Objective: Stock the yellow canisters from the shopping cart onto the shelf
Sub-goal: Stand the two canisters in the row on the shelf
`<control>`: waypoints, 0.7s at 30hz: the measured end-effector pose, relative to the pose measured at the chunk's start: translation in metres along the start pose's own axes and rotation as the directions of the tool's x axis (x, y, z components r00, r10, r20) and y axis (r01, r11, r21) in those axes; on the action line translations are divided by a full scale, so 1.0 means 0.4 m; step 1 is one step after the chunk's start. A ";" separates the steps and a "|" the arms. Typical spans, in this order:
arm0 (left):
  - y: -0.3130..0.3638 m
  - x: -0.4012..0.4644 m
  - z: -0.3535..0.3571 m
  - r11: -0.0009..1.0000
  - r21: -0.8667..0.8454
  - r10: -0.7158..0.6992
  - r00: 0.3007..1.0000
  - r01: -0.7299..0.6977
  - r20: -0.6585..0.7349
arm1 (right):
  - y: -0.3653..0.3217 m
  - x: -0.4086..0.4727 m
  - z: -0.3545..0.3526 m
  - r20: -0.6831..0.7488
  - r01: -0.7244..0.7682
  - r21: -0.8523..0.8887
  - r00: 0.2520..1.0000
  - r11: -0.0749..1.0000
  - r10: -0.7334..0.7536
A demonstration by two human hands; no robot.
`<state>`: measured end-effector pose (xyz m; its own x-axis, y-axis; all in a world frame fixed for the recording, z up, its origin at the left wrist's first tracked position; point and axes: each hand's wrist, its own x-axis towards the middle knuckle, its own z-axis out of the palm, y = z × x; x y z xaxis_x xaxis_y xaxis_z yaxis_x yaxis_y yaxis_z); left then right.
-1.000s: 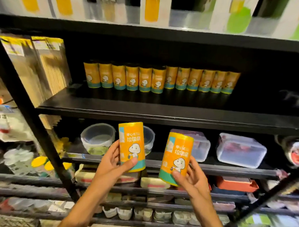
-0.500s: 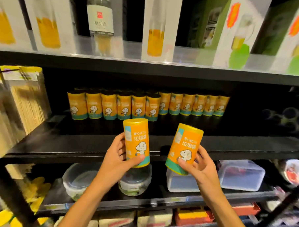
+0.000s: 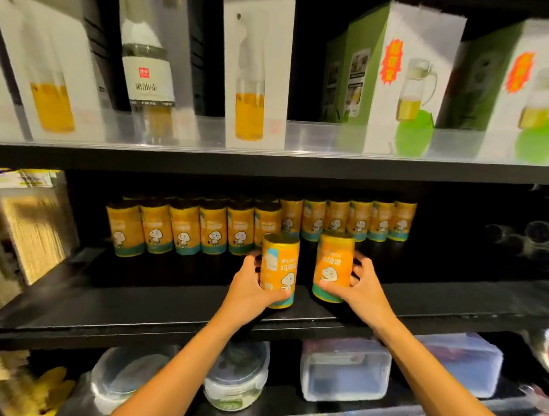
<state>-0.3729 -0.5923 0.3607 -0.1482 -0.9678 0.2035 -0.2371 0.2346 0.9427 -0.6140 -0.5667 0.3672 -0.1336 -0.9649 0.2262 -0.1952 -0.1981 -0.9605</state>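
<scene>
My left hand [image 3: 251,285] grips a yellow canister [image 3: 279,264] with a cartoon figure and a teal base, held upright over the black shelf [image 3: 137,302]. My right hand [image 3: 359,287] grips a second yellow canister [image 3: 332,263], also upright, just to the right of the first. Both are over the shelf board, in front of a row of several matching canisters [image 3: 184,232] standing along the back. Whether the held canisters touch the board I cannot tell. The shopping cart is out of view.
The shelf above holds white and green boxed bottles and jugs [image 3: 256,81]. Below are clear plastic food containers [image 3: 345,368] and round lidded bowls [image 3: 236,376]. Packets of skewers [image 3: 30,222] stand at the shelf's left end. Dark round items [image 3: 523,240] sit far right.
Both hands have risen and reached forward, carrying the two canisters from below the shelf's front edge to over the shelf board, close to the back row. The view has tilted upward.
</scene>
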 end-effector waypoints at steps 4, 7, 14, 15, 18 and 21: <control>-0.022 0.072 0.038 0.998 0.065 -0.001 1.000 0.001 -0.008 | 0.024 0.083 -0.039 0.062 0.039 -0.080 0.997 0.996 -0.034; -0.034 0.113 0.055 0.985 0.168 0.038 0.999 -0.033 -0.025 | 0.033 0.120 -0.075 0.144 0.089 -0.176 0.988 0.980 -0.064; -0.037 0.213 0.109 0.953 0.302 0.059 0.989 -0.016 -0.133 | 0.046 0.186 -0.114 0.244 0.158 -0.345 0.967 0.925 -0.074; -0.035 0.227 0.119 0.955 0.296 0.055 0.989 -0.012 -0.138 | 0.044 0.203 -0.111 0.244 0.177 -0.348 0.965 0.921 -0.094; -0.037 0.253 0.137 0.957 0.290 0.061 0.985 -0.012 -0.163 | 0.045 0.246 -0.103 0.235 0.194 -0.381 0.966 0.904 -0.108; -0.021 0.198 0.144 0.945 0.327 0.111 0.962 -0.025 -0.248 | 0.063 0.270 -0.108 0.197 0.177 -0.424 0.975 0.888 -0.100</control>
<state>-0.4379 -0.6655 0.3536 0.0689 -0.9280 0.3661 -0.5342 0.2756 0.7992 -0.6755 -0.6684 0.3744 0.0808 -0.9551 0.2852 -0.6088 -0.2738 -0.7446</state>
